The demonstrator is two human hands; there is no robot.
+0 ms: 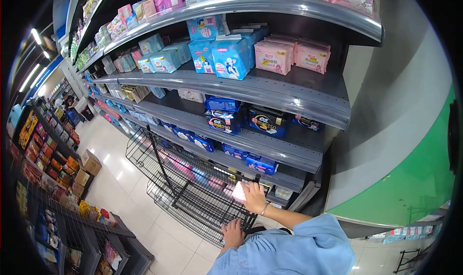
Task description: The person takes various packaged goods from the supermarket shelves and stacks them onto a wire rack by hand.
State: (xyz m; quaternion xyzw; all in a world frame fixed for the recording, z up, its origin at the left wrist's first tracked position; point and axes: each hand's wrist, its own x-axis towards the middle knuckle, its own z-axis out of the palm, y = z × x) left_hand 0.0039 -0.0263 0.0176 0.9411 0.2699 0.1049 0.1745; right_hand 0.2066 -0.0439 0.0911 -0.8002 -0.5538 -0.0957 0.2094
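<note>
My right hand [255, 198], with a bracelet at its wrist, grips a small pale pink and white pack [239, 192] above the near end of a black wire shopping cart [193, 205]. The fingers cover much of the pack, so its label cannot be read. Lower down, my left hand [233, 234] rests with bent fingers over the near edge of the cart. The cart has an upper and a lower wire basket, and a dark upright post [161, 161] rises at its side.
Shelves [289, 94] beside the cart hold blue packs [232, 57], pink packs [274, 56] and dark blue packs [266, 122]. A green and white panel [390, 178] stands at the right. Left across the tiled aisle [120, 178] are snack racks [48, 159] and cardboard boxes [90, 162]; a person [72, 112] is far back.
</note>
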